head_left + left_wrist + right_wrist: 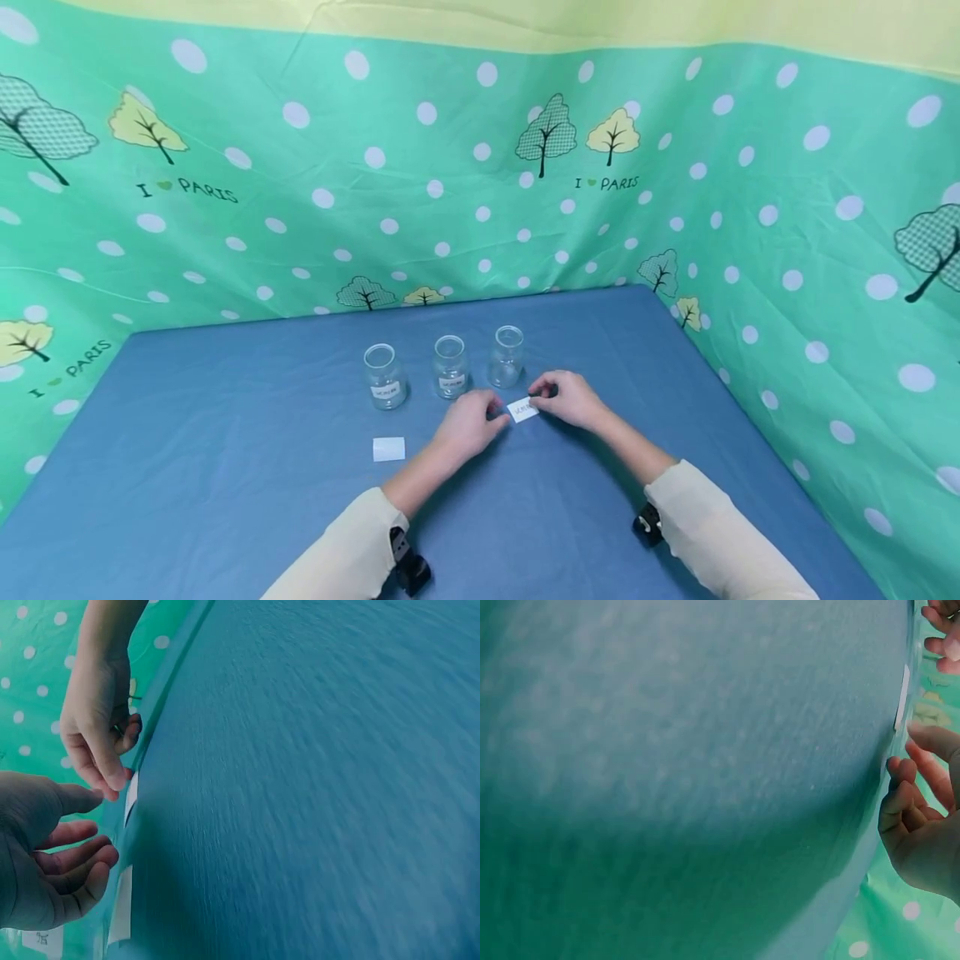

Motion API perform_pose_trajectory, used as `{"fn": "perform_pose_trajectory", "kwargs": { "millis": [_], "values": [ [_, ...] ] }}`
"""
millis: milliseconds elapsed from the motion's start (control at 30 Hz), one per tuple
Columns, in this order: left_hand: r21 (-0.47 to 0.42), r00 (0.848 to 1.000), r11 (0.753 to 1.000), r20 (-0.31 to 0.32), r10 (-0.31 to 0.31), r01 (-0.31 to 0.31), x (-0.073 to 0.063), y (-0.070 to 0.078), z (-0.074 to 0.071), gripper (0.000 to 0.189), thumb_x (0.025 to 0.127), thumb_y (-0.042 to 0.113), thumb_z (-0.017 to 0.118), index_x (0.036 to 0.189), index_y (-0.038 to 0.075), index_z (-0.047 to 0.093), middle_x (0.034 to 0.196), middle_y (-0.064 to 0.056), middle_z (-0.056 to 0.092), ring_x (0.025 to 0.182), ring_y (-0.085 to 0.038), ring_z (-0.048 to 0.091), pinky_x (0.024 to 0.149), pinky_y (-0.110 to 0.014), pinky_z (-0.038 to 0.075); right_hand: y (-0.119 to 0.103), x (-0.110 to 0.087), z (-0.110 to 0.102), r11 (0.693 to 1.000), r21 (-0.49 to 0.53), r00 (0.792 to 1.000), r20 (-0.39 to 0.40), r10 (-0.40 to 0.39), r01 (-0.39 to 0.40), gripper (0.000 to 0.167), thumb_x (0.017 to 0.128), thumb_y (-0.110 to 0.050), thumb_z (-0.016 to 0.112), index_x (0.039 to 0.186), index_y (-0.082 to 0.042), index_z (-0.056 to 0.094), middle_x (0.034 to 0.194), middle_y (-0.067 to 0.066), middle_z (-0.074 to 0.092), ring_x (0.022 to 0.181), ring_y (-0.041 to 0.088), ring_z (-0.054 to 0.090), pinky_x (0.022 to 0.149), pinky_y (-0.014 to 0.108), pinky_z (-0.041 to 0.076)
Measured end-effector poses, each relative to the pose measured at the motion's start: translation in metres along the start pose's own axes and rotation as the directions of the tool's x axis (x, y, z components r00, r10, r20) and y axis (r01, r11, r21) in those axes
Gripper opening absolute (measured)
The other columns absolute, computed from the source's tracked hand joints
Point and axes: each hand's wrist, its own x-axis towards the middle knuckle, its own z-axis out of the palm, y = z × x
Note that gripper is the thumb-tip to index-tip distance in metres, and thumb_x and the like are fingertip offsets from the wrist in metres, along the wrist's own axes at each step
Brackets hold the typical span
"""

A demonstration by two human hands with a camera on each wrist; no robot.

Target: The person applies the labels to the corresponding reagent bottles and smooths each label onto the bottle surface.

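Observation:
A small white label with handwriting (pixel 521 409) is pinched at its right edge between the thumb and fingertips of my right hand (pixel 570 400). My left hand (pixel 468 423) is just left of that label, its fingers loosely bent with nothing between them. From the left wrist view, the left hand (pixel 56 855) shows a gap between thumb and fingers, while the other hand (pixel 97 727) grips the label (pixel 133 791). Behind the hands stand three glass jars: the left jar (pixel 381 358) and middle jar (pixel 450 354) carry written labels, and the right jar (pixel 507 354) shows none.
A blank white piece of paper (pixel 388 449) lies on the blue tablecloth (pixel 225 467), left of my left forearm. Green polka-dot curtains (pixel 450 217) rise behind the table and along its right side. Dark cameras are strapped at both sleeves.

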Motion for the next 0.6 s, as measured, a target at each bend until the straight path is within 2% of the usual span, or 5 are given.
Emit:
{"fn": "perform_pose_trajectory", "kwargs": {
  "millis": [200, 400, 600],
  "values": [
    [0.044, 1.000, 0.999, 0.007, -0.021, 0.021, 0.006, 0.003, 0.005, 0.023, 0.082, 0.025, 0.070, 0.096, 0.007, 0.068, 0.079, -0.003, 0.063, 0.072, -0.015, 0.056, 0.064, -0.030, 0.046, 0.004, 0.000, -0.001, 1.000, 0.002, 0.998, 0.059, -0.015, 0.015, 0.019, 0.079, -0.018, 0.074, 0.096, -0.010, 0.070, 0.071, 0.000, 0.055, 0.063, 0.011, 0.046, 0.058, 0.023, 0.038],
    [0.090, 0.996, 0.992, 0.006, -0.087, 0.086, 0.009, 0.003, 0.011, 0.025, 0.081, 0.029, 0.072, 0.096, 0.010, 0.068, 0.078, 0.000, 0.060, 0.069, -0.013, 0.055, 0.059, -0.030, 0.044, 0.006, 0.001, -0.002, 1.000, -0.018, 0.993, 0.113, -0.023, 0.025, 0.029, 0.079, -0.021, 0.075, 0.105, -0.010, 0.070, 0.072, -0.001, 0.054, 0.065, 0.012, 0.045, 0.060, 0.023, 0.038],
    [0.143, 0.994, 0.984, 0.007, -0.109, 0.107, 0.012, 0.004, 0.014, 0.033, 0.078, 0.038, 0.073, 0.100, 0.013, 0.068, 0.078, 0.001, 0.059, 0.068, -0.013, 0.057, 0.057, -0.032, 0.045, 0.006, 0.000, -0.004, 0.999, -0.036, 0.992, 0.123, -0.018, 0.022, 0.025, 0.080, -0.019, 0.073, 0.104, -0.012, 0.072, 0.075, -0.001, 0.055, 0.068, 0.011, 0.046, 0.061, 0.023, 0.039]
  ]
}}
